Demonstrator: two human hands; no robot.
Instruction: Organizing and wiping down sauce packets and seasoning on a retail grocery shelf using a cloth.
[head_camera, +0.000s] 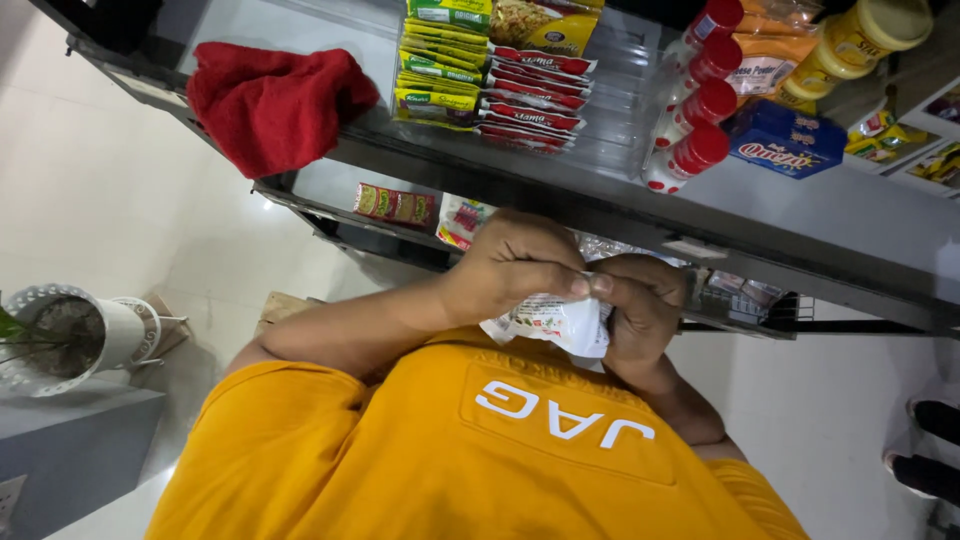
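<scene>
Shop shelving of dark metal and glass fills the upper part of the view, above a pale tiled floor. In front of the shelf's front edge, close to the person's chest, both hands meet on a small white sachet (556, 322).

The left hand (515, 265) has its grip closed, thumb and forefinger pinching the sachet's top edge. The right hand (642, 305) is closed as well, its fingertips pinching the same edge just beside the left ones, so the two grips touch. The sachet hangs below them, crumpled, with small printed pictures on its face. Whether its top is torn open cannot be told: the fingers cover that edge. Judging by the paired pinch, the packet is being worked at its top, and nothing has spilled or come out of it as far as can be seen.

Beyond the hands, on the top shelf, lie stacked flat green and red seasoning packets (490, 85) near the middle of the front edge. A red cloth (272, 100) is bunched toward the shelf's left end. Red-capped white bottles (690, 110) lie in a row to the right, beside a blue box (785, 140) and a yellow jar (860, 40). More packets (395, 205) sit on the lower shelf. A potted plant (70, 335) stands on a grey unit at the left.
</scene>
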